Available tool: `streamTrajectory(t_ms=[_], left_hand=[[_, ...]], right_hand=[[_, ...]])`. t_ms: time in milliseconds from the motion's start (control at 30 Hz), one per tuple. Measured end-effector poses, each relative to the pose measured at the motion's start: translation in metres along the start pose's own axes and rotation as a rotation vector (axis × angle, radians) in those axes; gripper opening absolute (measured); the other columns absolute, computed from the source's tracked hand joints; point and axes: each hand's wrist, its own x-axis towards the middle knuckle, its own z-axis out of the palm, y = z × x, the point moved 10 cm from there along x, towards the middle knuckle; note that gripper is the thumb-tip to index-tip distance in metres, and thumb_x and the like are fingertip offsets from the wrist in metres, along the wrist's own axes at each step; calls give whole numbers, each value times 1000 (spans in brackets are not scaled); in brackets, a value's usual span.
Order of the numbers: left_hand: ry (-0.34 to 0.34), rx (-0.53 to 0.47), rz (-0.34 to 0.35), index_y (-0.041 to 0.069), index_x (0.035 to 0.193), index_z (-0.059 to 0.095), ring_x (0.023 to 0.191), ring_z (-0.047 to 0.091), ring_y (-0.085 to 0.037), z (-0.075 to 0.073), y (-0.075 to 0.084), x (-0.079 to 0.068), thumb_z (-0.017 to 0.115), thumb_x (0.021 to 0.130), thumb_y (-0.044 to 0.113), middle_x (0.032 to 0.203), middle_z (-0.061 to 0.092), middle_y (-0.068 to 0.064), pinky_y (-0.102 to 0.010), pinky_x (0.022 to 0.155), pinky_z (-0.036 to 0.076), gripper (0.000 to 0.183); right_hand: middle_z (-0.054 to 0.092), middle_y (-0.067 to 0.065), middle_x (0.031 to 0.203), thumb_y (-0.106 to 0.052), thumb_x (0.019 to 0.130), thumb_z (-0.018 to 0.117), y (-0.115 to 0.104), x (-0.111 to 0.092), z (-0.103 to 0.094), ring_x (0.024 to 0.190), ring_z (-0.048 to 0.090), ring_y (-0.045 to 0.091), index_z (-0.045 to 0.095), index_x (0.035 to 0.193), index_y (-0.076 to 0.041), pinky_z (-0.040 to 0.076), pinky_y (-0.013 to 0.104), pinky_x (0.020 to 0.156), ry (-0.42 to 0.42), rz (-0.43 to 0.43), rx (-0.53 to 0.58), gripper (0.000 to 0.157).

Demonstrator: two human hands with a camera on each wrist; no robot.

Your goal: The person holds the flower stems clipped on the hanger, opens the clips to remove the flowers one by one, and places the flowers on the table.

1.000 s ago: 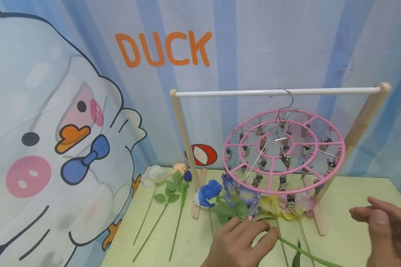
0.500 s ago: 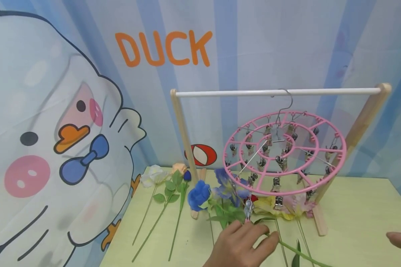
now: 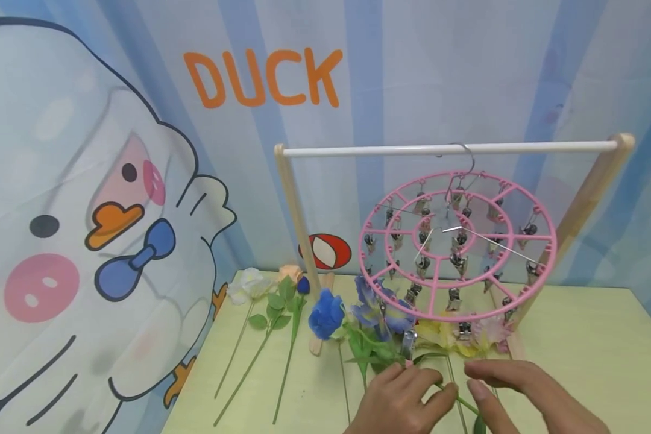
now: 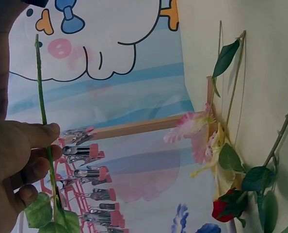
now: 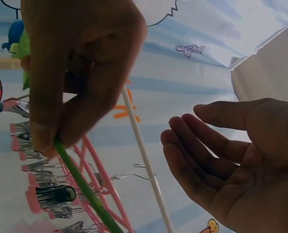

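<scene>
My left hand [image 3: 404,401] pinches the green stem [image 4: 42,97] of a blue flower [image 3: 327,314], whose bloom hangs out to the left of the fingers. A metal clip [image 3: 408,342] with a pink tip hangs from the round pink hanger [image 3: 436,280] and reaches down to the left fingertips; whether the fingers hold it is hidden. My right hand [image 3: 531,398] is beside the left one, thumb and fingers apart, close to the lower stem. In the right wrist view the right palm [image 5: 226,160] shows relaxed fingers with nothing in them.
A white bar [image 3: 347,151] on wooden posts carries the hanger, with several clips round its rings. White, peach and dark blue flowers lie at the left of the pale yellow table [image 3: 580,337]. A purple-blue iris [image 3: 382,307], yellow and pink blooms and a red rose [image 4: 226,208] lie beneath the hanger.
My right hand went out to the right, then came back left beside the left hand. The hanger and its clips swung, and the blue bloom shifted slightly left. The left hand stayed nearly still.
</scene>
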Motion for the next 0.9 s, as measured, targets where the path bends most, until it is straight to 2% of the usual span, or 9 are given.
streamTrajectory(t_ms=[133,233,400,533,667,900], left_hand=[[-11,24,-10,31,102,83,76,61,4,7,1,-1,62,107,41,96,70,12,-9,66,36,24],[-4,76,0,32,97,83,70,58,3,12,3,-2,63,107,33,94,70,12,-10,62,29,22],[16,150,32,33,91,82,63,53,3,21,5,-6,60,108,29,90,67,12,-11,59,25,28],[33,190,42,34,85,81,61,49,4,26,6,-9,72,99,34,86,67,13,-10,60,28,17],[34,218,40,35,81,80,60,47,4,31,5,-10,81,90,38,80,64,14,-10,58,29,10],[8,203,17,34,79,81,57,42,4,39,4,-11,80,91,32,74,57,14,-12,56,19,12]], right_hand=[[75,-13,101,-8,87,87,-13,9,21,88,71,3,78,111,-28,48,3,81,8,-138,50,32],[74,-13,104,-8,89,85,-9,15,37,90,71,8,78,112,-24,49,5,84,-23,-168,45,29],[75,-8,117,-19,98,78,14,23,68,100,73,17,76,122,-20,61,26,84,-192,-70,-2,24],[76,3,123,-23,101,75,25,27,88,106,74,23,73,132,-13,63,41,86,-307,-13,13,32],[75,9,126,-24,103,73,33,32,102,108,75,27,70,136,-9,63,45,86,-374,37,38,37],[72,16,135,-29,106,68,47,36,121,114,74,32,69,138,-7,63,48,90,-479,135,94,39]])
